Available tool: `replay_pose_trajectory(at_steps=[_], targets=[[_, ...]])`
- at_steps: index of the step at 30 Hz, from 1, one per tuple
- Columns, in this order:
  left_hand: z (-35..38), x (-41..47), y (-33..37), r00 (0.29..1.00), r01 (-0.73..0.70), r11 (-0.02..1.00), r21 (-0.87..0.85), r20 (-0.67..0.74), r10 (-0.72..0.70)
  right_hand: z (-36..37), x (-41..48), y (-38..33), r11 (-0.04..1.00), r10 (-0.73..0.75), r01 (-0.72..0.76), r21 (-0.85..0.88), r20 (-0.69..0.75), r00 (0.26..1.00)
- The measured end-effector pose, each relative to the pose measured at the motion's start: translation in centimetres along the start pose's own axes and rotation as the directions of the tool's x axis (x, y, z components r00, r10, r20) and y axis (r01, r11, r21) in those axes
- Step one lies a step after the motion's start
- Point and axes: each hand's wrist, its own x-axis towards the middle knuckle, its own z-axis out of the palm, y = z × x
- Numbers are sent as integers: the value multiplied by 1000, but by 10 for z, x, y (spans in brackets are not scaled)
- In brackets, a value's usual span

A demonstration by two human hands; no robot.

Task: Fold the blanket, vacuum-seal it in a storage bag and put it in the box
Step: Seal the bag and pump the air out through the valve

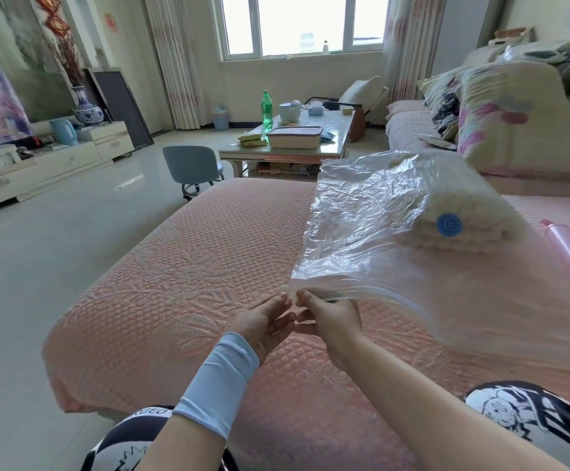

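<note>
The folded blanket (463, 212) already sits inside the clear storage bag (371, 212), so folding and bagging look done. Closing the zip, drawing air out through the blue valve (449, 225) and boxing seem left. The right hand (331, 317) pinches the bag's zip edge at its near corner. The left hand (266, 321), fingers nearly straight, touches that corner with its tips. The blanket lies beyond both hands and to their right, well apart.
</note>
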Motion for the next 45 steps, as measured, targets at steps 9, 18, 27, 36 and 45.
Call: replay_pose_trajectory(at_steps=[9, 18, 27, 36, 45], targets=[[-1, 1, -3, 998, -67, 997, 42, 18, 67, 0, -2, -1, 997, -28, 27, -74, -16, 999], [-4, 4, -6, 993, -107, 974, 199, -32, 115, -7, -4, -2, 986, 102, -96, -139, 36, 994], [0, 6, -6, 998, -48, 982, 182, -21, 52, -9, -3, -11, 967, 242, -235, -100, 61, 968], [9, 10, -15, 995, -80, 969, 234, -40, 92, -12, 0, -4, 941, 339, -339, 0, 23, 940], [9, 6, -11, 994, -110, 965, 237, 2, 112, -13, -1, -14, 942, 335, -332, -46, 172, 927]])
